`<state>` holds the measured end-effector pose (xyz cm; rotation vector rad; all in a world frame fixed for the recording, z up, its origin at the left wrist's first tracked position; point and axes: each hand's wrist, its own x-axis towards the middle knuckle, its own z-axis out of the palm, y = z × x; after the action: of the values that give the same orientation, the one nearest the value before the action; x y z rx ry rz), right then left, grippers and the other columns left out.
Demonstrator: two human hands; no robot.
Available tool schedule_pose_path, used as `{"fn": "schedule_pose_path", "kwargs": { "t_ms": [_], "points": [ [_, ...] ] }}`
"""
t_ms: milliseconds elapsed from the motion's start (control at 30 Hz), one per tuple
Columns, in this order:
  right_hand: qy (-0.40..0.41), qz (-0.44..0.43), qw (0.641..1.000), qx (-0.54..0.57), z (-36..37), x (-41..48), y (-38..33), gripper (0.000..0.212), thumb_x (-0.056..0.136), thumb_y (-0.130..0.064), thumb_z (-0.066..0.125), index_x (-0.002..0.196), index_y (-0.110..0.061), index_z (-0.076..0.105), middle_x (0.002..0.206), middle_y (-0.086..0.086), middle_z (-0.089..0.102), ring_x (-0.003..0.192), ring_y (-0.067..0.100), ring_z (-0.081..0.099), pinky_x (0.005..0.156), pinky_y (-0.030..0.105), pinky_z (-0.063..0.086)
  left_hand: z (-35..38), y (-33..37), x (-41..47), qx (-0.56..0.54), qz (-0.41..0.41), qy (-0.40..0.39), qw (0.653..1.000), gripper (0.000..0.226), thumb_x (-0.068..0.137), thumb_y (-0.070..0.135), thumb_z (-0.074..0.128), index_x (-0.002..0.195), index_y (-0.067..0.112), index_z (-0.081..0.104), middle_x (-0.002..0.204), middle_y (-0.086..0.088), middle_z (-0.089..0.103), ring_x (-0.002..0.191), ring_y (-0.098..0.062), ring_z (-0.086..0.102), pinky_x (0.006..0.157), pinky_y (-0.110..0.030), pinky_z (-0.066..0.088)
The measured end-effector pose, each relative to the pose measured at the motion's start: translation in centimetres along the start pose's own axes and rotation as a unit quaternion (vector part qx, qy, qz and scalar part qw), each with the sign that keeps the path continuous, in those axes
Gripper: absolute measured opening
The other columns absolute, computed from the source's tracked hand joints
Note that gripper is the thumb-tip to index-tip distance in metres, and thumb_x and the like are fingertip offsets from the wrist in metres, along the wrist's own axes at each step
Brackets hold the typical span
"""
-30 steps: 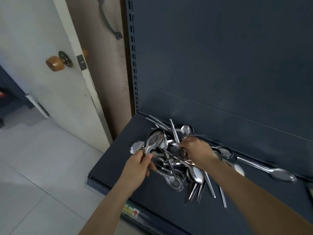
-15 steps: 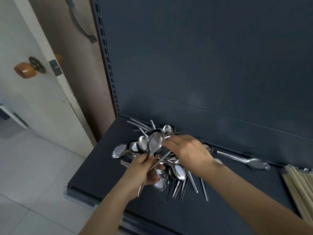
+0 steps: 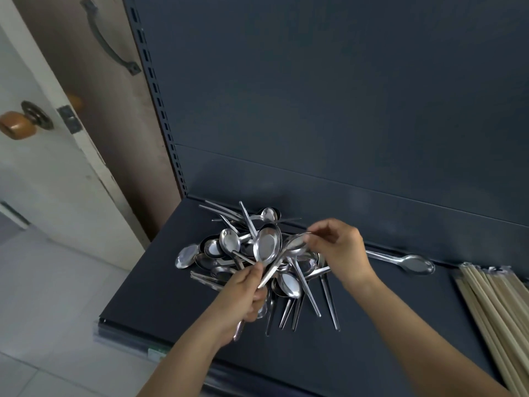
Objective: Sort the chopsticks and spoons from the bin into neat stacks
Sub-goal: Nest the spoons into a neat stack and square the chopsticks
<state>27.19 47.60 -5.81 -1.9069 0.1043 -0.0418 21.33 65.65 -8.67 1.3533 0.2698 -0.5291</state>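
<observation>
My left hand [image 3: 243,296] grips a steel spoon [image 3: 267,247] by its handle, above the spoon pile [image 3: 217,249] on the dark shelf [image 3: 160,282]. At the pile's 2 o'clock, my right hand [image 3: 340,253] pinches a second spoon [image 3: 296,242]. At 3 o'clock lies a lone spoon [image 3: 412,263], then the chopsticks [image 3: 503,310].

No legible text anywhere, shelf-edge label [image 3: 157,353] too blurred
</observation>
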Motion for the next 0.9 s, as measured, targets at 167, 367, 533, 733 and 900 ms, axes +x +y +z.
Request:
{"fn": "schedule_pose_path", "kwargs": {
  "t_ms": [167, 367, 533, 733, 900],
  "points": [
    [0.047, -0.019, 0.998, -0.025, 0.6, -0.5, -1.0, 0.024, 0.071, -0.005, 0.079, 0.077, -0.020, 0.062, 0.070, -0.004, 0.065, 0.060, 0.003, 0.061, 0.056, 0.010, 0.048, 0.1, 0.2, -0.5, 0.076, 0.036, -0.040, 0.996, 0.035, 0.097, 0.047, 0.030, 0.104, 0.020, 0.051, 0.057, 0.005, 0.036, 0.045, -0.006, 0.026, 0.045, -0.018, 0.024],
    [0.059, -0.060, 0.995, -0.043, 2.1, -1.1, -2.6, 0.028, 0.071, -0.011, 0.081, 0.075, -0.028, 0.060, 0.069, -0.008, 0.065, 0.062, 0.008, 0.064, 0.060, 0.031, 0.057, -0.3, -0.1, -1.1, 0.110, 0.065, -0.034, 0.991, 0.028, 0.093, 0.047, 0.036, 0.097, 0.023, 0.049, 0.061, 0.003, 0.038, 0.048, -0.008, 0.029, 0.048, -0.020, 0.030],
    [0.064, -0.093, 0.994, -0.015, 3.1, -1.8, -3.4, 0.029, 0.072, -0.005, 0.080, 0.072, -0.026, 0.059, 0.068, -0.008, 0.065, 0.061, 0.004, 0.063, 0.061, 0.016, 0.052, -1.0, -0.4, -1.5, 0.029, 0.051, 0.007, 0.998, 0.030, 0.099, 0.042, 0.032, 0.091, 0.017, 0.047, 0.061, 0.003, 0.044, 0.049, -0.008, 0.031, 0.048, -0.020, 0.029],
    [0.038, -0.109, 0.993, -0.039, 4.6, -1.8, -3.5, 0.021, 0.073, -0.007, 0.079, 0.075, -0.022, 0.063, 0.071, -0.005, 0.067, 0.065, 0.007, 0.063, 0.061, 0.021, 0.054, -1.1, -0.5, -2.0, 0.056, 0.051, 0.008, 0.997, 0.031, 0.100, 0.040, 0.031, 0.101, 0.014, 0.047, 0.066, 0.002, 0.046, 0.048, -0.005, 0.035, 0.047, -0.019, 0.030],
    [0.016, -0.114, 0.993, -0.012, 5.3, -2.5, -3.8, 0.023, 0.072, -0.005, 0.079, 0.074, -0.022, 0.063, 0.071, -0.005, 0.066, 0.062, 0.002, 0.059, 0.059, 0.012, 0.047, -1.7, -0.1, -1.9, -0.027, 0.038, 0.067, 0.997, 0.021, 0.102, 0.024, 0.038, 0.100, 0.009, 0.052, 0.062, -0.004, 0.059, 0.045, -0.010, 0.044, 0.045, -0.020, 0.033]
  ]
}}
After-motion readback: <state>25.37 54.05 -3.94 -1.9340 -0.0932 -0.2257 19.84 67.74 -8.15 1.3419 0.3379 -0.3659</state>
